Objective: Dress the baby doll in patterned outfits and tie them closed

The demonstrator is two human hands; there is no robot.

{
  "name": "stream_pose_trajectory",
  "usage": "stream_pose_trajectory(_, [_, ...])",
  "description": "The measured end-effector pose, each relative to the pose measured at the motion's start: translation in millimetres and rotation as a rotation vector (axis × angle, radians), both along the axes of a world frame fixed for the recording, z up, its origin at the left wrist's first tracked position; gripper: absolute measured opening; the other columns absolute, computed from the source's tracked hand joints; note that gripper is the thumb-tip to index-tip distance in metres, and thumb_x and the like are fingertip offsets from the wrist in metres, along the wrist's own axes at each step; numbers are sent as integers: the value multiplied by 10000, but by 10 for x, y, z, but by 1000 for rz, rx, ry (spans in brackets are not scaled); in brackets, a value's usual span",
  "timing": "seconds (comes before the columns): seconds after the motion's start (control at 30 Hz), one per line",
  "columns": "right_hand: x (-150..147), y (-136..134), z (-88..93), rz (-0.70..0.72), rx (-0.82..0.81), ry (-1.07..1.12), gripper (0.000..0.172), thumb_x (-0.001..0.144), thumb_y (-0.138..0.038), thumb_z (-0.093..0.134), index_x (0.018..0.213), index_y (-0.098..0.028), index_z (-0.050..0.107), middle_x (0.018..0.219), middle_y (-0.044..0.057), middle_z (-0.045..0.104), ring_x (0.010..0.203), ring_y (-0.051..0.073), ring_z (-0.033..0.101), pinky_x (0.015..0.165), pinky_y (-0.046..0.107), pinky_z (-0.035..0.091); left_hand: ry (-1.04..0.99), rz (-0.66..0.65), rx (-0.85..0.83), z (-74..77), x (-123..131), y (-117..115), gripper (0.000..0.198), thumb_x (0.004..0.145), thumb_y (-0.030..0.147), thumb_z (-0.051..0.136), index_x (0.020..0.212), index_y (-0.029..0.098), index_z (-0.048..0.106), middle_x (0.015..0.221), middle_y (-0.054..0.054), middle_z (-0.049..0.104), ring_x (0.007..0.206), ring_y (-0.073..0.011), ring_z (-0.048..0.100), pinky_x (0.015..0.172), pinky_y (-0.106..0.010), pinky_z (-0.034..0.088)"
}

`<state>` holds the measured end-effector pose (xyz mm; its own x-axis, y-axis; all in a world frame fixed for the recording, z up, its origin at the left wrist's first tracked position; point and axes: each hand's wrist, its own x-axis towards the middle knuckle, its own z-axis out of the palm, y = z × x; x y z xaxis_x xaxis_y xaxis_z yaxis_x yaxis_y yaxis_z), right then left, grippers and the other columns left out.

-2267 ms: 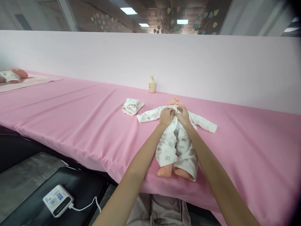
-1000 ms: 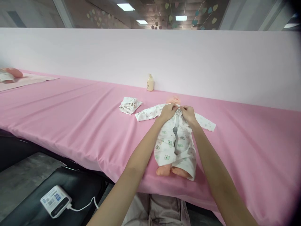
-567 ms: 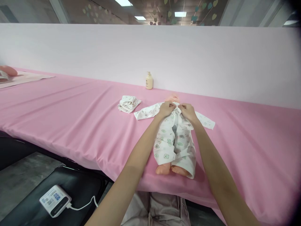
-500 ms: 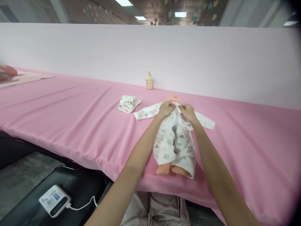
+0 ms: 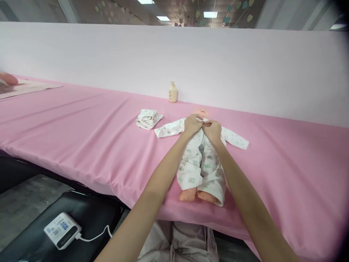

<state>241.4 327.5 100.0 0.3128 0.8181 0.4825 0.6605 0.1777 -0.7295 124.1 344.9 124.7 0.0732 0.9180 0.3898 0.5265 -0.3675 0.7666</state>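
A baby doll (image 5: 202, 112) lies on its back on the pink tablecloth (image 5: 95, 134), feet toward me, dressed in a white printed romper (image 5: 196, 171). The romper's front gapes open down the middle below my hands. My left hand (image 5: 192, 124) and my right hand (image 5: 212, 131) meet at the doll's chest, just under the collar. Both pinch the two front edges of the romper together. The doll's face is mostly hidden behind my hands. Its bare feet (image 5: 195, 195) stick out near the table's front edge.
A folded white printed cloth (image 5: 148, 119) lies left of the doll. A cream pump bottle (image 5: 172, 92) stands by the pale partition wall. Far left lies a light mat (image 5: 27, 87) with something pink. Below the table edge, a white device with a cable (image 5: 62, 230) rests on a black seat.
My hands have drawn closer together at the romper's collar, the right hand sliding left to touch the left. The view has shifted slightly.
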Motion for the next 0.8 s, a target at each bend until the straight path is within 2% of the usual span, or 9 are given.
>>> stream_pose_trajectory(0.1, [31, 41, -29, 18, -55, 166, 138, 633, -289, 600, 645, -165, 659, 618, 18, 628, 635, 166, 575, 631, 258, 428, -74, -28, -17, -90, 6, 51, 141, 683, 163, 644, 813, 200, 684, 706, -3, 687, 761, -164, 648, 788, -266, 457])
stream_pose_trajectory(0.23, [125, 123, -60, 97, -138, 289, 162, 652, -275, 539, 562, -151, 593, 448, -34, 460, 445, 102, 421, 451, 218, 337, -212, -101, -45, -239, 5, 174, 126, 694, 185, 647, 819, 193, 667, 731, 7, 689, 755, -149, 651, 774, -256, 469])
stream_pose_trajectory(0.3, [153, 148, -66, 136, -157, 304, 156, 648, -271, 547, 606, -140, 621, 466, -37, 478, 437, 90, 409, 441, 209, 332, -243, -126, -39, -295, 5, 213, 126, 704, 177, 636, 828, 182, 659, 762, 1, 691, 760, -141, 649, 776, -251, 473])
stream_pose_trajectory(0.37, [161, 158, -71, 160, -156, 297, 182, 640, -277, 573, 702, -137, 671, 542, -22, 558, 487, 98, 467, 487, 208, 376, -243, -160, 4, -336, 1, 210, 137, 710, 148, 619, 842, 162, 654, 829, -19, 695, 776, -136, 643, 780, -247, 476])
stream_pose_trajectory(0.47, [139, 153, -84, 155, -126, 237, 235, 635, -305, 611, 793, -161, 709, 665, 5, 640, 634, 141, 558, 626, 242, 436, -167, -212, 140, -384, -26, 110, 188, 714, 103, 595, 885, 150, 659, 932, -42, 689, 869, -145, 624, 855, -262, 460])
stream_pose_trajectory(0.57, [105, 141, -86, 127, -100, 177, 229, 647, -327, 624, 797, -178, 712, 731, 25, 664, 755, 179, 586, 731, 277, 440, -39, -149, 238, -438, -79, -91, 189, 737, 154, 615, 918, 173, 668, 998, -44, 668, 989, -179, 580, 954, -318, 410])
stream_pose_trajectory(0.67, [113, 114, -33, 135, -144, 179, 208, 668, -339, 619, 760, -163, 684, 696, 28, 652, 697, 168, 583, 662, 260, 444, 47, -126, 327, -493, -141, -315, 143, 776, 206, 609, 903, 194, 672, 1051, -37, 647, 1045, -187, 545, 989, -336, 375])
stream_pose_trajectory(0.8, [221, -19, 157, 251, -287, 190, 264, 690, -392, 646, 583, -160, 579, 504, -2, 541, 472, 105, 466, 480, 222, 374, 117, -173, 393, -507, -189, -479, 147, 830, 170, 544, 868, 204, 682, 1019, -20, 669, 1039, -173, 541, 983, -317, 360])
